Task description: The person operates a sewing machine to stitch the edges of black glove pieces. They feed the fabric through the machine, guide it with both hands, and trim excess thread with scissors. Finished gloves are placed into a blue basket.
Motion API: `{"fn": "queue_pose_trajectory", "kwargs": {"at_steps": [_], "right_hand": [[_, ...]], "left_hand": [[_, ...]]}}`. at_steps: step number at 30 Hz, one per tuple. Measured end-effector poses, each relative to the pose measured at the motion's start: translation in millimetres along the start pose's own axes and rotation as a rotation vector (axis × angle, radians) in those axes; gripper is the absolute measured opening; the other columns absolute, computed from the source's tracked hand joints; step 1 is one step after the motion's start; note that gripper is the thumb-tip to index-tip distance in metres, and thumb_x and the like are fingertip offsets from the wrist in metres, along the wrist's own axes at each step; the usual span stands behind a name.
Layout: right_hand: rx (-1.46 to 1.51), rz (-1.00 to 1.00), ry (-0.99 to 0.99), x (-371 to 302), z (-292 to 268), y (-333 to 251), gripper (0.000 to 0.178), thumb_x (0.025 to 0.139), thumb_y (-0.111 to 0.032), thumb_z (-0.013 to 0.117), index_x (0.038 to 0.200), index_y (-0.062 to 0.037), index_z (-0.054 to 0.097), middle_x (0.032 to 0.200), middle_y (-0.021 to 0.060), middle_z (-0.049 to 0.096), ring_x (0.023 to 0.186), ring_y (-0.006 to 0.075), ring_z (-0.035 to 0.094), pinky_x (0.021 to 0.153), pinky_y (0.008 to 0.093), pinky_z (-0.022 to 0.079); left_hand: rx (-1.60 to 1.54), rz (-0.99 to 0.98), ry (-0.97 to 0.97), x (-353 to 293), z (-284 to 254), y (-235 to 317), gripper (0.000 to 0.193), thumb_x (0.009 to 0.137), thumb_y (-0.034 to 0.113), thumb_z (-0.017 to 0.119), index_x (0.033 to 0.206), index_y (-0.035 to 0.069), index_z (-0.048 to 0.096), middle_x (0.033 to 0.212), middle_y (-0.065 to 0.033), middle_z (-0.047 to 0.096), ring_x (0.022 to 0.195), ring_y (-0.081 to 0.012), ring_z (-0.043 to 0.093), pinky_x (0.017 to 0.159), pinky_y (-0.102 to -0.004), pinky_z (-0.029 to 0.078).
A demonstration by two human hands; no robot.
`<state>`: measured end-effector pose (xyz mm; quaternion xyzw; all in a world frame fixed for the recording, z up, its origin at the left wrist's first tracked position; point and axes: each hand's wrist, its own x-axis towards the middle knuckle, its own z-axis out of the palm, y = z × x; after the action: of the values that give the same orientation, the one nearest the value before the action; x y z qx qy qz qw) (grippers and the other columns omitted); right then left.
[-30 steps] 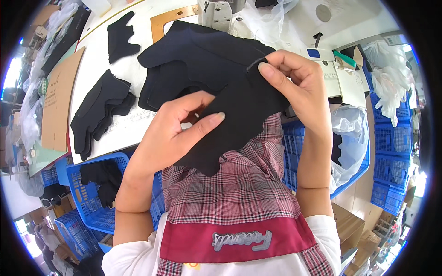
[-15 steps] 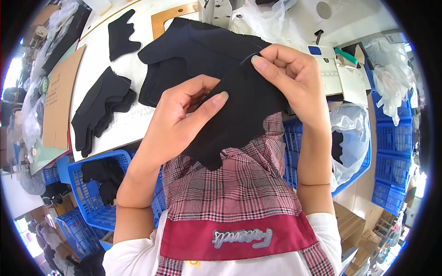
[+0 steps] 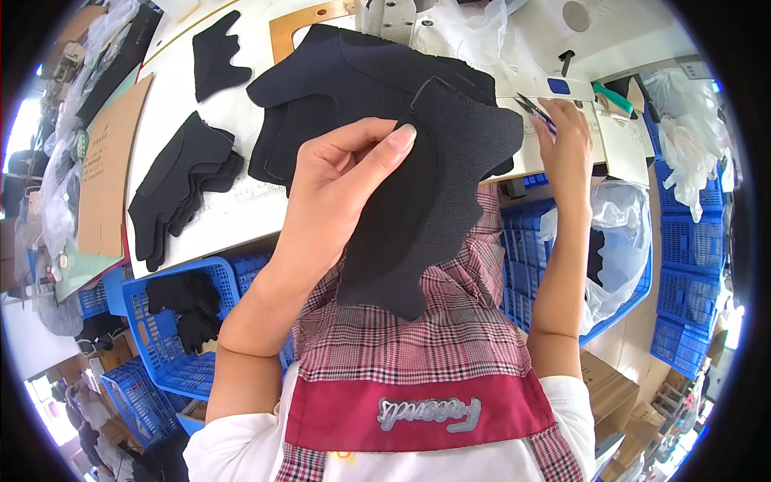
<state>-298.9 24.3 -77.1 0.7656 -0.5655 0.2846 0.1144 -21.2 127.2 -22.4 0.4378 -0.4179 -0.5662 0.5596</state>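
Note:
My left hand (image 3: 341,181) pinches a black cut fabric piece (image 3: 450,177) by its edge, thumb on top. The piece has wavy edges and hangs over my lap. To the right, over the table, my right hand (image 3: 569,140) is closed round small thread snips (image 3: 536,112), their blades pointing left and away from me. Behind the held piece lies a pile of black fabric pieces (image 3: 313,76), partly hidden by it. Further left on the table are a smaller stack of black pieces (image 3: 181,173) and a single black piece (image 3: 215,60).
A sewing machine (image 3: 389,20) stands at the far edge of the white table (image 3: 249,213). Blue baskets flank me, the left basket (image 3: 173,353) with black pieces inside, the right one lined with a plastic bag (image 3: 622,241). A green-handled tool (image 3: 614,98) lies at the right.
My right hand has let go of the fabric, moved right to the table and now grips the snips. My left hand alone holds the piece, which has turned and shifted slightly right.

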Motion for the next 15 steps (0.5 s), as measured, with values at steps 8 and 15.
{"fn": "queue_pose_trajectory", "kwargs": {"at_steps": [8, 15], "right_hand": [[0.042, 0.051, -0.002, -11, 25, 14, 0.02, 0.083, -0.01, 0.069, 0.102, -0.0037, 0.07, 0.101, 0.0084, 0.064, 0.094, 0.0286, 0.06, 0.081, 0.0401, 0.051], [0.044, 0.059, 0.034, -10, 29, 18, 0.018, 0.082, -0.007, 0.068, 0.1, -0.0039, 0.07, 0.098, 0.0073, 0.063, 0.092, 0.0285, 0.06, 0.08, 0.0404, 0.051]], "left_hand": [[-0.047, -0.024, 0.047, 1, 4, -2, 0.018, 0.093, 0.014, 0.068, 0.099, -0.003, 0.071, 0.083, 0.0039, 0.062, 0.077, -0.001, 0.052, 0.07, -0.0169, 0.04], [-0.042, -0.042, 0.067, -1, 7, -1, 0.019, 0.092, 0.013, 0.069, 0.1, -0.003, 0.071, 0.083, 0.0035, 0.062, 0.078, -0.0016, 0.053, 0.071, -0.0169, 0.041]]}}
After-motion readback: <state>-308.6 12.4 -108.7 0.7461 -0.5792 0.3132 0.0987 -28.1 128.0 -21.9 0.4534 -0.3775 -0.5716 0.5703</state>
